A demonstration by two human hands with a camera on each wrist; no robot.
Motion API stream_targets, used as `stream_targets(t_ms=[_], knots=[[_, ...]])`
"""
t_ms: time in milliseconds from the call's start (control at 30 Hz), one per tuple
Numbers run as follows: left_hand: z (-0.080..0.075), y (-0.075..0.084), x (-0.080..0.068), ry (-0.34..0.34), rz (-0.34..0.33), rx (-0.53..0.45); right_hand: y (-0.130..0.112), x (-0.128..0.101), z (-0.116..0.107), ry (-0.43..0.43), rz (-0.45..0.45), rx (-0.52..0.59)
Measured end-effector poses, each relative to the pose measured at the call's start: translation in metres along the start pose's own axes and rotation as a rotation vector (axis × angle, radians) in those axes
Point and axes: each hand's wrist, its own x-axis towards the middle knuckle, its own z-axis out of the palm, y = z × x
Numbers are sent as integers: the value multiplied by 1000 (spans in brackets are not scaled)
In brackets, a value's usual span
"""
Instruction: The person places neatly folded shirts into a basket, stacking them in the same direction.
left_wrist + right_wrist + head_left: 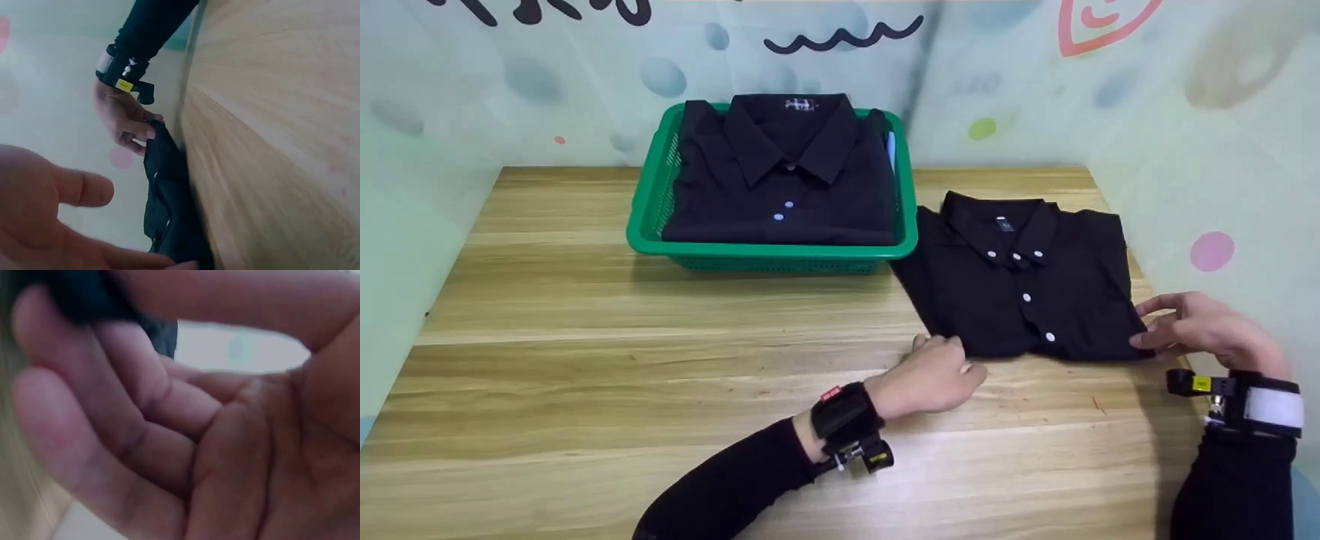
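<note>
A big wooden table [585,360] fills the room in front of the person. At the back of it sits a green basket [649,225] with a folded black shirt [780,187] inside, collar up.

Just to the right of the basket, another folded black shirt [1020,292] lies flat on the table, with white buttons down its front.

The left hand [934,375] rests on the table at the near left corner of this shirt. Its fingers look loose and are not wrapped around anything.

The right hand [1192,330] is at the near right corner. Its fingers and thumb pinch the shirt's edge.

Both arms wear black sleeves and wrist straps.
</note>
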Motion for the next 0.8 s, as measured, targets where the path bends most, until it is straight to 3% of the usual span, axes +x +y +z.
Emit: stream_targets(t_ms=[100,167,433,600,800], knots=[[-6,-3,-1,-26,-56,-43,-1,2,0,44,1,-63],[-9,-5,3,6,-114,-75,-2,6,1,83,13,-88],[-11,-11,43,308,-205,-127,-8,29,3,188,11,60],[-13,-2,72,409,-272,-214,-13,40,2,229,-5,164],[-15,2,94,534,-317,-367,-19,48,-1,210,15,250]])
